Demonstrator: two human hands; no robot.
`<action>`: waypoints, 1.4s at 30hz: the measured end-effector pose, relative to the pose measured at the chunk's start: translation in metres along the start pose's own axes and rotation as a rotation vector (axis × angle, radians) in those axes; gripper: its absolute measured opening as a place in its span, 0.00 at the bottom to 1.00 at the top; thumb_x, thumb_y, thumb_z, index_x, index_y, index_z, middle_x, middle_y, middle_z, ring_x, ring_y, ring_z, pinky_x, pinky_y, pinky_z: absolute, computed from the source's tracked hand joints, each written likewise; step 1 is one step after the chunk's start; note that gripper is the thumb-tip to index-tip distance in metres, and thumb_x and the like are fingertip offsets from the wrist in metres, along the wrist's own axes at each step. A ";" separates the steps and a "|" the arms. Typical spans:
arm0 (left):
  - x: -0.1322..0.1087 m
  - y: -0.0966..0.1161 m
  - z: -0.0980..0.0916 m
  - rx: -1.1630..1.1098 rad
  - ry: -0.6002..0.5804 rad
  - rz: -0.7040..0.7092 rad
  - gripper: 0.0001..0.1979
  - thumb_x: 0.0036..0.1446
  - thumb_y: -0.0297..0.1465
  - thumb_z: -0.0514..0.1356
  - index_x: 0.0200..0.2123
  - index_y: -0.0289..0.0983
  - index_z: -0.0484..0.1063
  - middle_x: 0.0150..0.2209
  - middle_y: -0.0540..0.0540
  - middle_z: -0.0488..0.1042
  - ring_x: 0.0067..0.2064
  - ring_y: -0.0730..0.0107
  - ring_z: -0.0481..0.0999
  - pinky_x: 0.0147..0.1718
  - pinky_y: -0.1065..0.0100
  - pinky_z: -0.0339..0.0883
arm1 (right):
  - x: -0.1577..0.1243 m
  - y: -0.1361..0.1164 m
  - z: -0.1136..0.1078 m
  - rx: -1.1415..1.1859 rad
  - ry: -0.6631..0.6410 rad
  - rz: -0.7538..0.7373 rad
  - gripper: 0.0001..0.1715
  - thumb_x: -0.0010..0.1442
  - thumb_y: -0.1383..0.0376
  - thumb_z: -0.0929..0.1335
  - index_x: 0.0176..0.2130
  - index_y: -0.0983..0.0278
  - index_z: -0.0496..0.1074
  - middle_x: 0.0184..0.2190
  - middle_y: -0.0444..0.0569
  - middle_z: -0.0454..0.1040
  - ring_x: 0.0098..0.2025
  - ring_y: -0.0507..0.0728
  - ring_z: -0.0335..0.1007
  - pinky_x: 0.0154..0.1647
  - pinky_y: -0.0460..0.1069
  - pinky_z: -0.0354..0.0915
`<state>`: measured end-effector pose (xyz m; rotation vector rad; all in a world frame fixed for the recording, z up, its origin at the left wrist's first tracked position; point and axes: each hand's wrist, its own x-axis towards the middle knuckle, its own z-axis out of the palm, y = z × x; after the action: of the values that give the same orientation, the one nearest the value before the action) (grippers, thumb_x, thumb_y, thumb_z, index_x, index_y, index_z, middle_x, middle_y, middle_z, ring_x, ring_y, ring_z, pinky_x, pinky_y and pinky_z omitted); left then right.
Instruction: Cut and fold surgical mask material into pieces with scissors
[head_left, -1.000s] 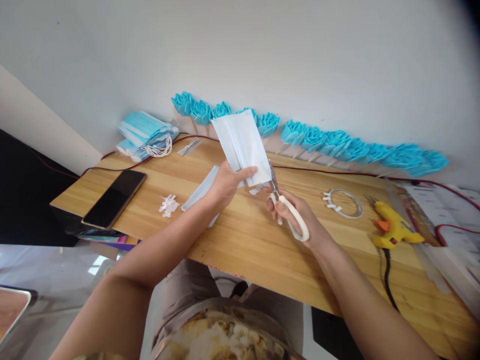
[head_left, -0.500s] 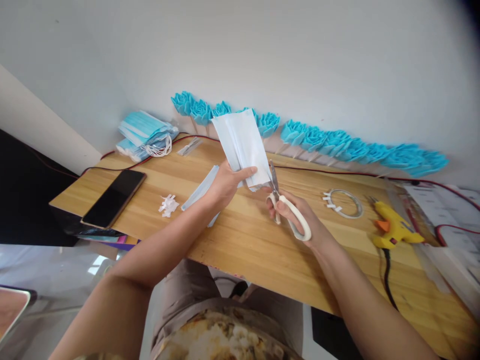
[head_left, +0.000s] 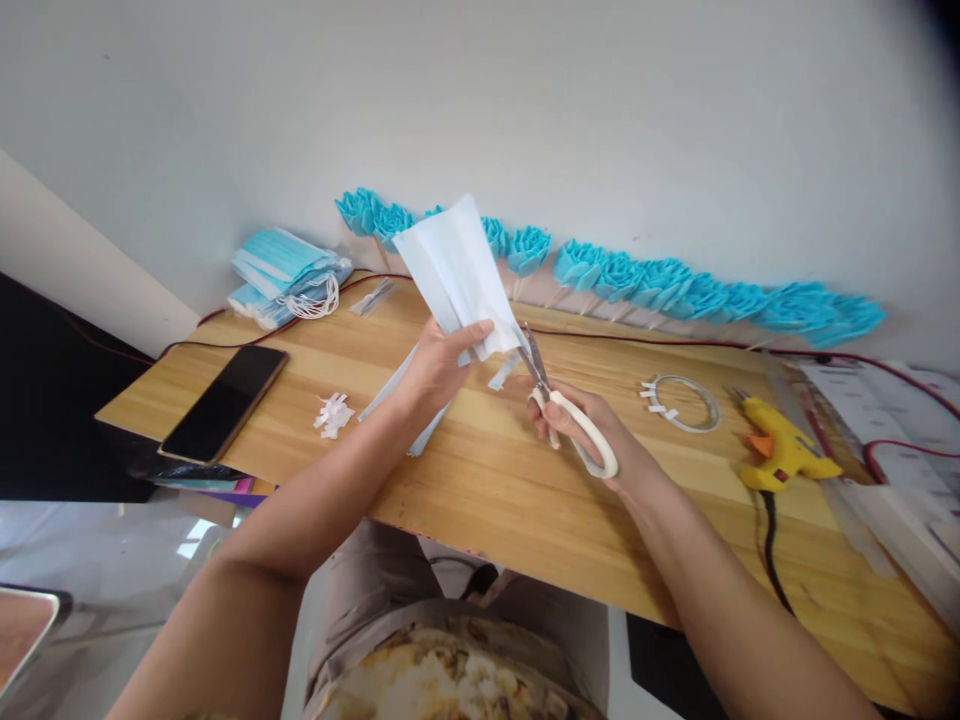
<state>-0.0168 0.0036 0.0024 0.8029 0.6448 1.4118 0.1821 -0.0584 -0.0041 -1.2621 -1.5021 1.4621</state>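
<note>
My left hand (head_left: 442,362) pinches a pale blue face mask (head_left: 459,270) near its lower end, thumb on top, and holds it up above the table. In my right hand (head_left: 581,415) is a pair of white-handled scissors (head_left: 583,435), with fingers through the loops. The blades point up and left, slightly apart, at the mask's lower right corner. Just below that edge hangs or falls a narrow cut strip (head_left: 504,370); whether it is still attached I cannot tell. Long pale blue strips (head_left: 427,430) lie on the table, partly hidden under my left wrist.
Blue flowers on sticks (head_left: 660,283) line the wall. At the left are a pile of masks (head_left: 281,270), a phone (head_left: 225,403) and small white scraps (head_left: 332,414). To the right lie a tape ring (head_left: 686,402), a yellow glue gun (head_left: 784,445) and a power strip (head_left: 847,410).
The mask in my left hand has moved slightly left and up. A narrow strip now shows apart from its lower edge, beside the blades. The scissors have shifted a little left.
</note>
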 end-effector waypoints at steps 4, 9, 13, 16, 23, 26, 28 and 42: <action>0.002 0.001 -0.002 0.002 0.022 0.036 0.27 0.42 0.32 0.75 0.47 0.38 0.75 0.39 0.47 0.81 0.45 0.62 0.80 0.49 0.62 0.71 | 0.000 -0.001 0.000 0.001 -0.004 0.009 0.49 0.47 0.33 0.73 0.53 0.66 0.75 0.30 0.46 0.69 0.28 0.52 0.62 0.26 0.49 0.55; 0.001 -0.008 -0.001 0.102 -0.015 0.004 0.25 0.42 0.35 0.75 0.44 0.35 0.75 0.40 0.44 0.82 0.45 0.59 0.81 0.49 0.60 0.71 | 0.000 -0.002 0.002 0.020 -0.020 0.006 0.49 0.47 0.33 0.73 0.53 0.65 0.75 0.30 0.46 0.69 0.28 0.52 0.62 0.26 0.48 0.55; -0.002 -0.011 0.001 0.153 -0.023 -0.002 0.24 0.43 0.36 0.75 0.42 0.34 0.76 0.41 0.42 0.82 0.46 0.57 0.80 0.49 0.59 0.72 | -0.001 -0.001 0.001 0.036 0.003 -0.006 0.47 0.48 0.33 0.73 0.52 0.65 0.75 0.31 0.47 0.69 0.29 0.53 0.63 0.26 0.48 0.56; -0.002 -0.010 0.001 0.182 0.018 0.025 0.25 0.42 0.35 0.74 0.45 0.35 0.75 0.42 0.42 0.82 0.47 0.56 0.80 0.48 0.58 0.72 | 0.000 0.000 0.001 0.046 0.043 0.004 0.50 0.47 0.33 0.74 0.54 0.65 0.74 0.31 0.47 0.70 0.30 0.54 0.64 0.27 0.49 0.57; 0.007 0.001 -0.006 0.193 0.179 0.125 0.29 0.42 0.34 0.73 0.49 0.36 0.73 0.46 0.42 0.81 0.48 0.56 0.80 0.46 0.60 0.75 | -0.002 -0.008 -0.005 -0.010 -0.030 0.058 0.48 0.47 0.35 0.74 0.54 0.66 0.76 0.31 0.47 0.70 0.28 0.52 0.63 0.26 0.48 0.58; 0.014 0.004 -0.012 0.191 0.248 0.210 0.31 0.42 0.33 0.73 0.51 0.38 0.72 0.46 0.42 0.80 0.48 0.56 0.79 0.45 0.61 0.75 | -0.006 -0.013 -0.014 -0.063 -0.173 0.092 0.45 0.48 0.38 0.75 0.53 0.67 0.78 0.31 0.48 0.71 0.26 0.50 0.60 0.25 0.47 0.55; 0.016 0.004 -0.015 0.202 0.263 0.220 0.30 0.43 0.33 0.72 0.51 0.38 0.72 0.47 0.42 0.80 0.49 0.56 0.79 0.45 0.61 0.75 | -0.008 -0.015 -0.019 -0.067 -0.221 0.089 0.44 0.48 0.39 0.75 0.52 0.67 0.78 0.31 0.49 0.71 0.26 0.50 0.59 0.24 0.47 0.55; 0.003 0.001 -0.002 0.167 0.125 0.084 0.30 0.41 0.34 0.74 0.50 0.36 0.73 0.47 0.42 0.81 0.51 0.54 0.79 0.51 0.58 0.73 | -0.005 -0.011 -0.014 -0.024 -0.065 0.121 0.39 0.50 0.39 0.75 0.49 0.64 0.79 0.30 0.49 0.74 0.27 0.52 0.64 0.24 0.47 0.59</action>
<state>-0.0183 0.0066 0.0023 0.8861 0.8420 1.5073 0.1950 -0.0570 0.0094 -1.3523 -1.5122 1.5813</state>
